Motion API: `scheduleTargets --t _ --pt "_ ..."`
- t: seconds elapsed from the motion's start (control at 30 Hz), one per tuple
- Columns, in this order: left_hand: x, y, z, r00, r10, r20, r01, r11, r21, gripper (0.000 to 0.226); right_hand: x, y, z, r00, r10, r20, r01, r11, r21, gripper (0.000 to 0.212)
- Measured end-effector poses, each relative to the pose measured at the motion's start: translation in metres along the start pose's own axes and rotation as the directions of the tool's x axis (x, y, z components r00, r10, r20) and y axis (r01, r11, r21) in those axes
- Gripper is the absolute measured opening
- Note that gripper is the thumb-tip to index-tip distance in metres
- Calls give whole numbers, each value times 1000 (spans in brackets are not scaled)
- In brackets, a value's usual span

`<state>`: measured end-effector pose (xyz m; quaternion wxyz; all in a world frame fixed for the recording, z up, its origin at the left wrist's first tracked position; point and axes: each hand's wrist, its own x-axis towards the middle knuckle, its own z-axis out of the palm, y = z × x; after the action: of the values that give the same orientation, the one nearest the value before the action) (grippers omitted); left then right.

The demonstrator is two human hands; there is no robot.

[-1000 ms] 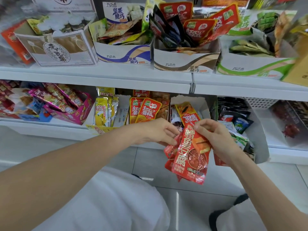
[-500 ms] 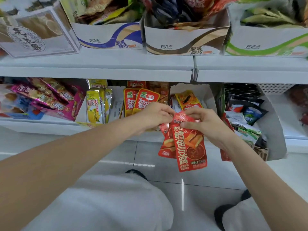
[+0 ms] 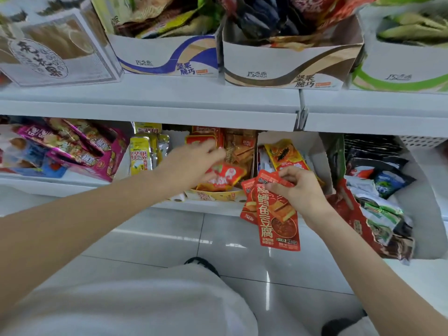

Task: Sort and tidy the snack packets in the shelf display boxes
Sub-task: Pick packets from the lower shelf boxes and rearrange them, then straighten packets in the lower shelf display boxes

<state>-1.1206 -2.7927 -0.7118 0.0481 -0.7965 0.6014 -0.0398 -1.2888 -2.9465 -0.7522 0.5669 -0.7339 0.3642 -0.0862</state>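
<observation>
Hanging below right hand (image 3: 299,190): red packets (image 3: 278,221)

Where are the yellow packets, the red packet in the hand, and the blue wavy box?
Yellow packets (image 3: 139,157), head view, front face.
Red packet (image 3: 278,221), head view, middle.
Blue box (image 3: 169,57), head view, front wall.

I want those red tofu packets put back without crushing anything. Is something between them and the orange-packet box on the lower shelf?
Yes. The left hand reaches into the orange-packet box and covers its front packets, to the left of the red tofu packets pinched by the right hand. Apart from that hand, nothing visible stands between them.
</observation>
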Motion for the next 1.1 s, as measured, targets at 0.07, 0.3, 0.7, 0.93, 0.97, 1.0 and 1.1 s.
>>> scheduleTargets --t 0.07,0.3,0.7,0.93,0.97,1.0,1.1 --pt "-26 0 6 981 178 -71 -178 984 19 39 0 -2 3 999 -12 -34 11 1000 -25 22" --pt "-34 -19 19 995 -96 -3 94 978 -187 25 -6 -11 12 989 -140 -47 125 965 -232 15" --pt "24 -47 21 935 -182 306 176 983 46 45 -1 -11 23 978 -188 -86 145 922 -360 20" --pt "-45 -35 20 975 221 -20 -212 955 206 61 -1 -11 34 959 -186 -213 110 939 -327 18" --pt "-49 -33 18 972 233 -16 -227 957 182 65 -2 -12 35 958 -183 -219 107 942 -319 18" --pt "-50 -33 17 971 238 -18 -232 958 168 67 -3 -12 36 958 -183 -220 108 943 -313 18" --pt "-48 -31 12 968 246 -38 -238 959 153 74 -4 -13 36 958 -190 -213 117 942 -316 15"
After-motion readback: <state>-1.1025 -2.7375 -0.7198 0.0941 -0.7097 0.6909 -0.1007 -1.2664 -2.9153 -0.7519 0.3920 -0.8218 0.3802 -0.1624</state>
